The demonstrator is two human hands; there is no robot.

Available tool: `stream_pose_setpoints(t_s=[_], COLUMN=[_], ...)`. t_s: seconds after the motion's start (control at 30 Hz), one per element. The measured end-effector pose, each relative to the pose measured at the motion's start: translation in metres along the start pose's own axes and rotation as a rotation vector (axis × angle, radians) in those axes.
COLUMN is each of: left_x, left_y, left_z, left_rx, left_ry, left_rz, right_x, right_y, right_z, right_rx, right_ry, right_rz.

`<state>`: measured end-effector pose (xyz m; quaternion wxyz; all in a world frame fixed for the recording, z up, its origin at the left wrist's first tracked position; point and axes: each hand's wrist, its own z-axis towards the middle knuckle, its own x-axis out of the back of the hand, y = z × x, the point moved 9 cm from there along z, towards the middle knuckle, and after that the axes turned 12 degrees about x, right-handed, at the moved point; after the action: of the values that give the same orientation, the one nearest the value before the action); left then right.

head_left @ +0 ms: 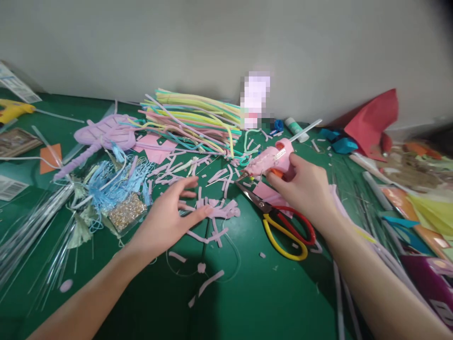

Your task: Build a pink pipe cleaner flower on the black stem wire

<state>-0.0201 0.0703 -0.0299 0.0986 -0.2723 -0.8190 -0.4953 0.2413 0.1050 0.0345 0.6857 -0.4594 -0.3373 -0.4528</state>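
While the right hand point(307, 183) grips a pink glue gun point(269, 159), the left hand point(167, 216) extends half-open and empty by lilac strips point(226, 211).

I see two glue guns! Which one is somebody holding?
The pink glue gun, gripped in the right hand. The yellow glue gun is apart on the green table, at the picture's far left edge.

Pale pink is worn by the glue gun point(271, 160), the scissors point(264, 206) are given one red and one yellow handle, lilac is shared by the short pieces point(226, 210), the bundled stems point(198, 118) are streaked with yellow, pink and teal, and the table point(255, 302) is coloured deep green
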Motion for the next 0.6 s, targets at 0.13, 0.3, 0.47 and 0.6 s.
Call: stream_pose_setpoints(t_s=[0.13,0.3,0.47,0.6], left_x=[0.030,0.025,0.027,0.038], left_y=[0.035,0.073,0.085,0.084], left_z=[-0.028,-0.059,-0.055,-0.038], left_rx=[-0.312,-0.645,-0.684,-0.612], left_ry=[0.396,0.584,0.658,0.697], left_rz=[0.179,0.348,0.400,0.443], right_x=[0.000,-0.004,-0.003,0.000], right_y=[0.000,-0.001,0.002,0.008], right_z=[0.000,0.000,0.000,0.002], right_rx=[0.023,0.037,0.048,0.021], right_ry=[0.002,-0.012,-0.024,-0.072], right_rz=[-0.016,0.000,0.004,0.131])
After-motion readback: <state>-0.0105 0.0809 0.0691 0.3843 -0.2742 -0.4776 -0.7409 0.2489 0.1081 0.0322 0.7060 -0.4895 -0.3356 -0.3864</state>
